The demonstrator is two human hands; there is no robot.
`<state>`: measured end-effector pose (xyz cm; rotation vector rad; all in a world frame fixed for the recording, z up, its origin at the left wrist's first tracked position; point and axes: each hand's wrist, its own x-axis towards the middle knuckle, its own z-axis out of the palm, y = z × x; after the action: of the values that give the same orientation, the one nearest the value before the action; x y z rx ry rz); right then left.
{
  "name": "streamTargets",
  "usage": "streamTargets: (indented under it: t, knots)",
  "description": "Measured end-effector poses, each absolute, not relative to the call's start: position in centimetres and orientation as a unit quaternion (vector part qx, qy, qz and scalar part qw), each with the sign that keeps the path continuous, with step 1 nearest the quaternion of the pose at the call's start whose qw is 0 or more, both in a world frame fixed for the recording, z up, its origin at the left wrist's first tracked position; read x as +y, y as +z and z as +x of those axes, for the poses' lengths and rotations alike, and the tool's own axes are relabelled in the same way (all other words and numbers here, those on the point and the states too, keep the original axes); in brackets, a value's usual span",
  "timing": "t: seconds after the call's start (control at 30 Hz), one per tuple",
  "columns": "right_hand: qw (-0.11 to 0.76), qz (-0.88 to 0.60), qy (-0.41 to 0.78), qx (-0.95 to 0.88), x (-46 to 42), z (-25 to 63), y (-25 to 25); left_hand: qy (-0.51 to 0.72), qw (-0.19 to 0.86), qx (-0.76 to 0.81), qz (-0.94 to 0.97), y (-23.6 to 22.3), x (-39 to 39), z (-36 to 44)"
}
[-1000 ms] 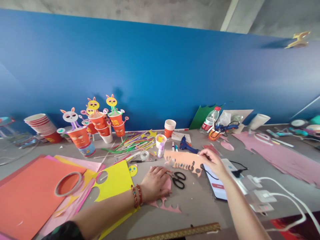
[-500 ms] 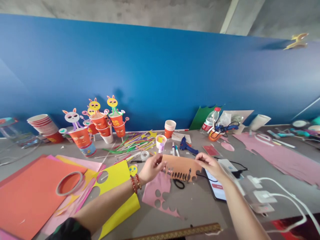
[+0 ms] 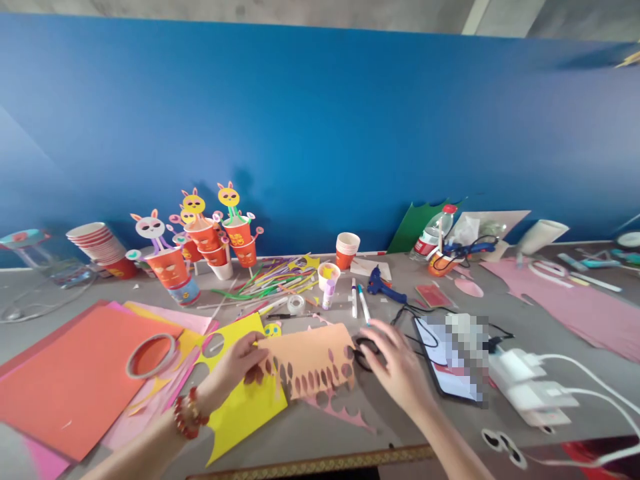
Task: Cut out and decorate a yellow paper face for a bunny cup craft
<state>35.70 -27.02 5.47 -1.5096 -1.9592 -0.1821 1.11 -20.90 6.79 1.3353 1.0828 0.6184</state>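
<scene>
My left hand (image 3: 233, 365) pinches the left edge of a peach foam sheet (image 3: 313, 357) with a row of leaf-shaped cut-outs along its lower edge, held just over the table. The sheet lies over a pink scrap (image 3: 345, 412) and the corner of a yellow sheet (image 3: 240, 400). My right hand (image 3: 395, 367) is off the sheet, with its fingers stretched out over the handles of black scissors (image 3: 361, 347), which it partly hides. I cannot tell if the fingers touch the scissors.
Orange sheet (image 3: 75, 377) with a tape ring (image 3: 153, 353) lies left. Bunny-faced paper cups (image 3: 200, 243), stacked cups (image 3: 97, 247), straws (image 3: 270, 280), markers (image 3: 357, 300) and a glue gun (image 3: 383, 288) are behind. A phone (image 3: 450, 363), chargers (image 3: 530, 390) and pink sheet (image 3: 575, 310) lie right.
My right hand let go of the peach sheet and moved down to the scissors. My left hand took the sheet's left edge and drew it left and lower.
</scene>
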Motion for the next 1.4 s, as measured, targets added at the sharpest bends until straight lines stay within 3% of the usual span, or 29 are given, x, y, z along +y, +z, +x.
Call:
streamTargets:
  t: [0.13, 0.33, 0.9, 1.13, 1.4]
  knots:
    - [0.276, -0.543, 0.027, -0.793, -27.6, 33.3, 4.0, 0.205, 0.538, 0.499, 0.648, 5.1, -22.0, -0.3]
    - [0.212, -0.528, -0.001, -0.822, -28.3, 32.0, 3.7, 0.166, 0.300, 0.509, 0.789, 5.1, -22.5, 0.0]
    - [0.173, -0.502, -0.006, -0.847, -29.1, 32.9, 4.3, 0.189, 0.379, 0.495, 0.759, 5.2, -21.9, 0.3]
    - [0.172, -0.470, 0.061, -0.864, -31.1, 30.9, 6.2, 0.137, 0.294, 0.515, 0.793, 5.0, -21.5, 0.1]
    - [0.190, -0.484, 0.041, -0.853, -32.5, 32.2, 5.1, 0.104, 0.265, 0.524, 0.802, 4.5, -21.4, -0.8]
